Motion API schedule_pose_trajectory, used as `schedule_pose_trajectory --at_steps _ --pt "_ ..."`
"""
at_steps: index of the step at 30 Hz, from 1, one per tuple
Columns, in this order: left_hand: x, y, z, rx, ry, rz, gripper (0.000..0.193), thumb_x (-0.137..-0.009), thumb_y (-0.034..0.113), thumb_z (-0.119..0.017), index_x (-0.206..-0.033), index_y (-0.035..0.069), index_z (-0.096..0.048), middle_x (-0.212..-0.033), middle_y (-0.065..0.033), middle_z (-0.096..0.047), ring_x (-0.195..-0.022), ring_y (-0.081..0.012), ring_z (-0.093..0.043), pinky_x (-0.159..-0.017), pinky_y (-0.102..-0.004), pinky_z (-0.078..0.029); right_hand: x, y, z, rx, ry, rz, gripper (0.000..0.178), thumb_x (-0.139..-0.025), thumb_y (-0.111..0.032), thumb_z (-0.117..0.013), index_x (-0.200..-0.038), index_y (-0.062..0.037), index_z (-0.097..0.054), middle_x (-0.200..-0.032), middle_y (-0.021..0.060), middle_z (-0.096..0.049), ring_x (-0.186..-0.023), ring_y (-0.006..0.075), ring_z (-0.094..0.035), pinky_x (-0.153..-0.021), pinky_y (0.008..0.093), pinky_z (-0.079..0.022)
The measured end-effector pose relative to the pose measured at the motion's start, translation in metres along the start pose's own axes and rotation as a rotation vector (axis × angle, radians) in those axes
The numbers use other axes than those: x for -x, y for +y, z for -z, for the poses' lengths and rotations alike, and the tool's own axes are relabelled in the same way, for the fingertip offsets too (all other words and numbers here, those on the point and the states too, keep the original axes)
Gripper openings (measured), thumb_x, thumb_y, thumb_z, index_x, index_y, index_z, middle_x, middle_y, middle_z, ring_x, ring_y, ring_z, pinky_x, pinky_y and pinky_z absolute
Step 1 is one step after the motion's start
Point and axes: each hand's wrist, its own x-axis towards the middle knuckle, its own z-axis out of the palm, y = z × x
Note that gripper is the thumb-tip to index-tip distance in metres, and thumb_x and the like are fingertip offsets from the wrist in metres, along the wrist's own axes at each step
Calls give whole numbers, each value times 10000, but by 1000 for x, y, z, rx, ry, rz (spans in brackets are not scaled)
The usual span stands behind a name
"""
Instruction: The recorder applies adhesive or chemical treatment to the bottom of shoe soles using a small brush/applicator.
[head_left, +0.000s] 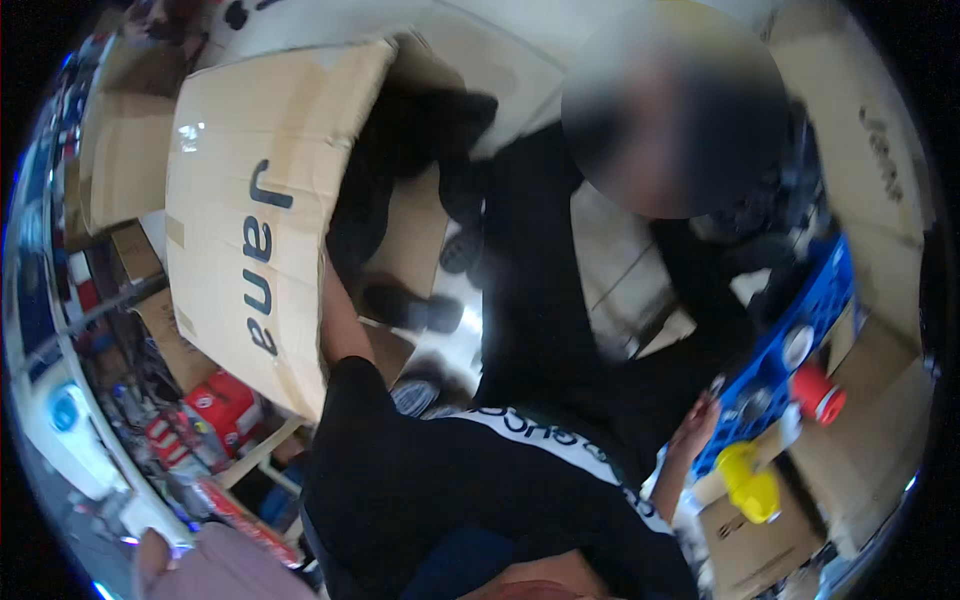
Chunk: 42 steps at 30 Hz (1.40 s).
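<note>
A large cardboard box (250,220) is tipped on my left, its open side facing right. My left forearm (343,325) reaches in at its edge; the box wall hides that hand and whatever it touches. Dark items, blurred, fill the opening, and a black shoe (410,308) lies just outside it. My right hand (695,428) is on the other side, beside a blue plastic crate (835,268). Its fingers look loosely extended, with nothing visible held in them. A small shiny spot above the fingertips is too blurred to name.
Another person in dark clothes (700,280) is close at the upper right. Right of the crate are a red cylindrical item (817,394), a yellow item (748,482) and cardboard boxes (765,535). Shelves with red packages (222,410) line the left. Pale floor tiles (490,45) show beyond.
</note>
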Motion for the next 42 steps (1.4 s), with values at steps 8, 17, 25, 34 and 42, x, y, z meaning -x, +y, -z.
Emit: schedule_pose_trajectory --at_steps 8,17,25,34,42 --pt "139 94 13 -217 -379 -119 676 -674 135 -756 -1316 242 -576 -1285 -136 -598 -1194 -344 -564 -975 -440 -484 2 -12 -12 -44 83 -81 267 -1017 -245 -503 -1145 -15 -549 -1046 82 -635 -797 74 -560 -592 144 -458" --pt "89 74 51 724 394 -231 293 -928 160 -621 -1174 2 -614 -1164 -142 -645 -1019 -239 -617 -911 -345 -487 0 -9 23 -44 158 -164 306 -1035 -247 -467 -1169 19 -537 -1081 94 -624 -724 56 -546 -519 130 -430" --pt "-138 18 67 816 396 258 368 -943 225 -518 -1206 -30 -557 -1208 -185 -609 -1073 -312 -599 -870 -393 -504 -5 -32 49 -181 -13 -285 357 -1045 -238 -430 -1224 64 -496 -975 111 -643 -603 70 -507 -491 146 -455" --pt "-186 -17 25 1197 -275 512 447 -981 365 -415 -1249 33 -549 -1241 -136 -599 -1046 -279 -601 -814 -372 -515 -2 -44 6 89 349 -127 371 -1036 -256 -444 -1172 74 -545 -693 -6 -476 -530 16 -417 -386 126 -357" --pt "-71 6 17 1494 -238 349 486 -997 417 -377 -1304 69 -522 -1291 -96 -573 -1090 -254 -572 -876 -372 -475 -3 -31 10 -57 272 -123 367 -1034 -255 -450 -1173 77 -519 -928 77 -646 -501 22 -415 -369 123 -354"
